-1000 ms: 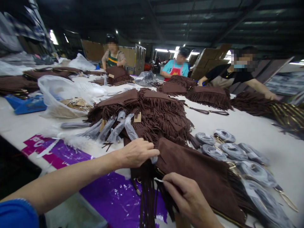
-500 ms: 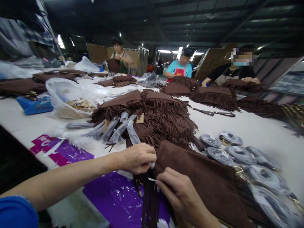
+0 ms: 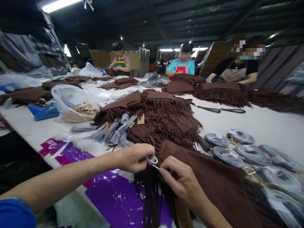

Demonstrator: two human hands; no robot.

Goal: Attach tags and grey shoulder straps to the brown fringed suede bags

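The brown bag (image 3: 213,177) is lying flat on the table in front of the person, its upper left corner reaching up to both hands, probably so that the metal there is staying within easy reach. At that corner the left hand (image 3: 136,157) is closing its fingers around a bit of translucent plastic wrap (image 3: 150,161), seemingly steadying it beside a gold ring (image 3: 155,161). Over the bag's left edge, the right hand (image 3: 181,175) is pinching a thin white strip (image 3: 155,166) between thumb and forefinger, a light grip that is presumably giving it fine control of the end; what the strip is joining is too small to tell. Left of the bag, a purple plastic sheet (image 3: 118,199) is covering part of the table, perhaps shielding the material. Behind the bag, a pile of fringed bags (image 3: 163,110) is resting, and to its right wrapped straps (image 3: 251,154) are sitting in coils, likely grouped there for reach. The bag itself is looking soft, matte and suede-like, its broad panel wrinkling only slightly, while dark fringe (image 3: 152,202) is hanging in long thin strands beside its left edge.
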